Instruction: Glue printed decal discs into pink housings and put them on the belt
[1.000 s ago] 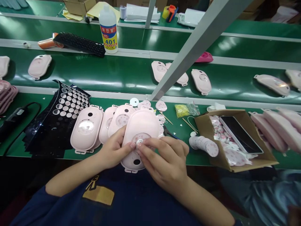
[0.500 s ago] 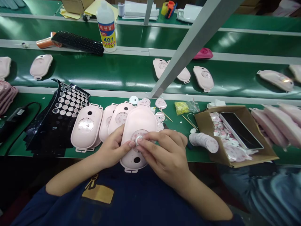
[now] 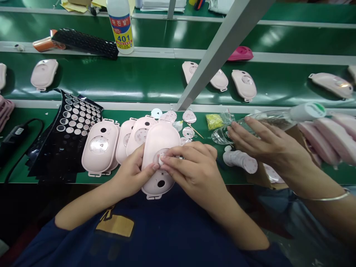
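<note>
My left hand (image 3: 132, 168) is wrapped round the left side of a pale pink plastic case (image 3: 162, 135), its thumb beside the round window. With thumb and fingertips, my right hand (image 3: 198, 170) pinches a small white round knob (image 3: 161, 158) at the middle of that window. Whether the knob is seated or loose I cannot tell, as my fingertips cover part of it. Similar pink cases (image 3: 100, 146) lie just to the left. Behind the held case are printed round discs (image 3: 189, 116), a wooden stick (image 3: 197, 130) and a bag of yellow bits (image 3: 214, 121).
From the right, a co-worker's hand (image 3: 267, 148) rests on a clear bottle (image 3: 274, 116) lying above a cardboard box (image 3: 265, 177). A grey slanted post (image 3: 222, 48) crosses the bench. Black sticker sheets (image 3: 63, 148) lie left; a glue bottle (image 3: 121, 31) stands behind the belt (image 3: 125, 79).
A co-worker's hand and a clear bottle have come in from the right, covering most of the box and the phone on it. My hands keep nearly the same hold; the view has shifted slightly.
</note>
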### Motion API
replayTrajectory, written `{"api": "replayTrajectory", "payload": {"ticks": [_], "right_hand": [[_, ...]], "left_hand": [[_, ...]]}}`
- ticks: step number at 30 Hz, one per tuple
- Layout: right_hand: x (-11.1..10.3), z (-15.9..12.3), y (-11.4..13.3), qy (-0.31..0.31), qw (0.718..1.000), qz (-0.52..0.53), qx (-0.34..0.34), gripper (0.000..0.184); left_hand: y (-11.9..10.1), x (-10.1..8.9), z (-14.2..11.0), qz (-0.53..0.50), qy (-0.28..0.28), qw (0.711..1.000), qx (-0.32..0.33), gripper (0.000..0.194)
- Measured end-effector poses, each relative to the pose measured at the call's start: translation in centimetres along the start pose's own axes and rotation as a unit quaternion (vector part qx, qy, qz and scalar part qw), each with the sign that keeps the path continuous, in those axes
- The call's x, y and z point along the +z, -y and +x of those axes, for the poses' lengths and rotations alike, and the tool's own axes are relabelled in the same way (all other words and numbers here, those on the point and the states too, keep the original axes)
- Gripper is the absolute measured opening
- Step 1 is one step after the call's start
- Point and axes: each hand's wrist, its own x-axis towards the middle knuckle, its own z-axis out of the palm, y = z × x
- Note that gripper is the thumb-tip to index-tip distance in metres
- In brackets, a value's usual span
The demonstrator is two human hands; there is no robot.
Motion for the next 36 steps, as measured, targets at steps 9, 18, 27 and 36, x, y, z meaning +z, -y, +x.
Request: {"api": "replayTrajectory", "payload": {"ticks": [9, 18, 27, 36], "right_hand": [[0.8, -0.2, 0.9, -0.082, 0.996, -0.029, -0.032, 0.008], [0.6, -0.3, 0.8, -0.069, 0.996, -0.046, -0.04, 0.006], [1.5, -1.1, 0.7, -0.119, 0.99, -0.058, -0.057, 0.017], [1.0, -0.9, 1.5, -0.107, 0.991, -0.077, -0.032, 0.01]], "left_hand": [[0.2, 0.0, 0.2, -0.057, -0.023, 0.998, 0.022, 0.046], [0.6, 0.3, 0.3, -0.085, -0.014, 0.996, 0.036, 0.044], [0.9, 0.6, 0.0, -0.096, -0.017, 0.994, 0.055, 0.039], [0.7, 1.0, 0.2, -0.075, -0.032, 0.995, 0.064, 0.041]]}}
